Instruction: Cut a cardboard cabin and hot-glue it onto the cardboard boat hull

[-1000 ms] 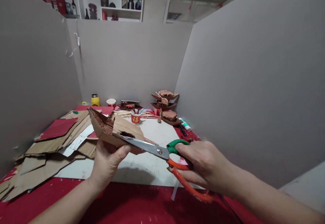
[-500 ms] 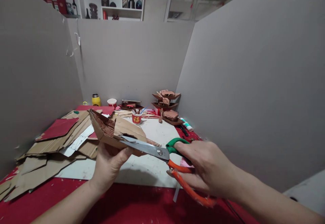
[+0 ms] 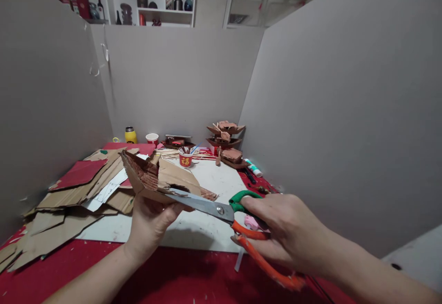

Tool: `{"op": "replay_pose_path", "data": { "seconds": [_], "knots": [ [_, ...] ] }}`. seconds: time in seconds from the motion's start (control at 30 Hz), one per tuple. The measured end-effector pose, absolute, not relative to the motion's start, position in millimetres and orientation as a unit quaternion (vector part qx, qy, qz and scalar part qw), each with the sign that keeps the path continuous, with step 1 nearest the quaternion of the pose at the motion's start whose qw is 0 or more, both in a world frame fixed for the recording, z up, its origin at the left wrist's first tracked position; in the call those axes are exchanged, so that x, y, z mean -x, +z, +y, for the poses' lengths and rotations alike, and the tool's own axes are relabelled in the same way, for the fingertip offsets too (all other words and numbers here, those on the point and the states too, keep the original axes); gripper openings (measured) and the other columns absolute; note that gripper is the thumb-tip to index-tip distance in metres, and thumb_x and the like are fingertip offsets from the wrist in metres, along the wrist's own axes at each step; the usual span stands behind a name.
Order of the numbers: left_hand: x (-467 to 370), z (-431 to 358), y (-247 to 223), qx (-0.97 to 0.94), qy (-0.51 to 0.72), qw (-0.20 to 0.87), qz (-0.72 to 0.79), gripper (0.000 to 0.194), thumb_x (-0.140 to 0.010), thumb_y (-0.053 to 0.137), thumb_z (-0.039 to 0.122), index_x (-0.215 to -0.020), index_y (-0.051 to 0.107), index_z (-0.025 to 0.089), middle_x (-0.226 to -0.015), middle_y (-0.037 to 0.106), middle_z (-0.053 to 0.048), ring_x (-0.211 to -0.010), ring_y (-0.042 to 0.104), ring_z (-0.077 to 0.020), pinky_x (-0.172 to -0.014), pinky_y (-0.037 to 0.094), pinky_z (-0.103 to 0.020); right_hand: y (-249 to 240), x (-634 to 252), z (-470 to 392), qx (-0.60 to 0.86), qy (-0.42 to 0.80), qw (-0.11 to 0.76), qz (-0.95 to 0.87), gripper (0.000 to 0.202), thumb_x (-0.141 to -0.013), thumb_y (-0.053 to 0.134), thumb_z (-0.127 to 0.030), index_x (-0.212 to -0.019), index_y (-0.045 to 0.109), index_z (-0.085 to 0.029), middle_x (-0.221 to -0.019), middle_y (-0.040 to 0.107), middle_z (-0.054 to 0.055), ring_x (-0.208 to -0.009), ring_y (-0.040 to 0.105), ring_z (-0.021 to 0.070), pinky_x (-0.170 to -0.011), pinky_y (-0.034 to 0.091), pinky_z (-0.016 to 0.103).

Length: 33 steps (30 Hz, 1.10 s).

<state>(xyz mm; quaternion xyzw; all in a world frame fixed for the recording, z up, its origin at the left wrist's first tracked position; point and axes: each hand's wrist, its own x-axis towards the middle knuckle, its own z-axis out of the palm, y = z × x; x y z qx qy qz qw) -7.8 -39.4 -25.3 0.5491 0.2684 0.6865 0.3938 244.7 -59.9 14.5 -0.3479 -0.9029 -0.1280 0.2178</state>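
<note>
A cardboard model boat [image 3: 179, 174], brown inside at its bow, is held up over the table by my left hand [image 3: 150, 223], whose fingers wrap its underside with the thumb along the near side. My right hand [image 3: 281, 226] grips a pair of scissors [image 3: 203, 205] with one green and one orange handle. The blades lie close together, pointing left, with their tips against the boat's near edge beside a dark opening. Part of the boat's far end is behind the blades.
Stacked cardboard sheets [image 3: 69, 198] lie at left. Behind the boat stand a red paper cup [image 3: 185, 157] of brushes, thin wooden sticks [image 3: 169, 154], a yellow bottle [image 3: 130, 134] and finished model boats [image 3: 226, 140]. A white-green tube [image 3: 253, 168] rests near the right partition [image 3: 338, 111].
The scissors and my right hand have shifted slightly right and down, the blade tips drawing back along the boat's edge. My left hand and the boat have barely moved.
</note>
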Motion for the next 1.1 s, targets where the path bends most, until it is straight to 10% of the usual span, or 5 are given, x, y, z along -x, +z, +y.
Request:
{"op": "replay_pose_path", "data": {
  "seconds": [0.73,1.1],
  "knots": [
    [8.9,-35.2,-37.4,-0.544,0.665,0.408,0.309,0.026,-0.07,0.08,0.028,-0.09,0.067,0.017,-0.08,0.076,-0.006,-0.099,0.07,-0.0302,-0.085,0.056,-0.037,9.7,-249.6,-58.5,0.345,-0.149,0.197,-0.906,0.033,-0.096,0.045,-0.046,-0.079,0.054,-0.019,-0.055,0.055,0.0,-0.044,0.049,0.0159,-0.048,0.028,0.03],
    [19.8,-28.0,-25.1,-0.536,0.645,0.473,0.269,0.061,-0.074,0.076,0.033,-0.129,0.053,0.021,-0.124,0.067,-0.008,-0.116,0.06,-0.027,-0.098,0.048,-0.035,49.8,-259.6,-73.2,0.444,0.023,0.109,-0.889,0.033,-0.09,0.051,-0.048,-0.072,0.055,-0.021,-0.053,0.04,-0.006,-0.046,0.029,0.0117,-0.045,0.027,0.026]
  ]
}}
